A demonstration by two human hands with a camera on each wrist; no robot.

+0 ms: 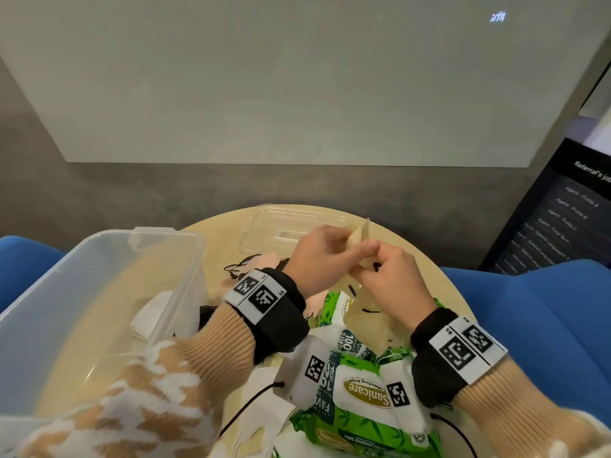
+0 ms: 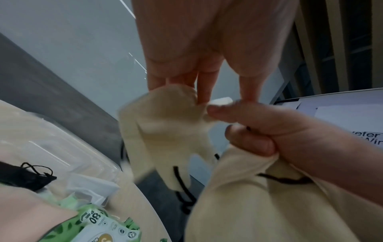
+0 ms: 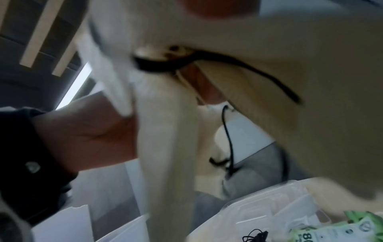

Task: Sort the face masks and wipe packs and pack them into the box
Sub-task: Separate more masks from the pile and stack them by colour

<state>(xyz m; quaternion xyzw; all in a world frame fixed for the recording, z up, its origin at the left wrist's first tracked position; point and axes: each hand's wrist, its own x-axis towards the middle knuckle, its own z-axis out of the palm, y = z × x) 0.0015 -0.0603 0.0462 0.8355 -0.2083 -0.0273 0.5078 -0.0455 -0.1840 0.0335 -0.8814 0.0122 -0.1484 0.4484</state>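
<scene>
Both my hands are on cream face masks, raised at centre frame in the head view. My left hand (image 1: pixel 319 256) pinches one cream mask (image 2: pixel 165 124) between fingertips and thumb at its top edge; the rest hangs loose with its black ear loop (image 2: pixel 182 185) dangling. My right hand (image 1: pixel 386 276) is closed in a fist round a second cream mask (image 2: pixel 259 196), forefinger stretched out to meet the left thumb; the cloth bunches under the curled fingers. The two masks look part-separated, touching only near the pinch as far as I can tell. The right wrist view is blurred and adds little

Risks, as I judge them: the loops could snag on each other as I pull the masks apart, dragging one out of the light left pinch; a dropped mask would land in the unsorted pile below, or off the table's far edge, which is close under my hands. The crumpled mask in my right fist may go into the box creased

Clear plastic box (image 1: pixel 99 292) at left of the head view, open; nothing in it that I can make out, the table (image 1: pixel 211 233) shows through it. Its clear lid (image 1: pixel 291 229) lies flat at the far side, just beyond my hands. Outside the box: green wipe packs (image 1: pixel 360 401) at lower centre, white masks (image 1: pixel 152 315) beside the box wall, a black mask (image 2: pixel 24 176) and a pink mask (image 1: pixel 264 259) near the lid. Packing not yet begun, by the look of it
</scene>
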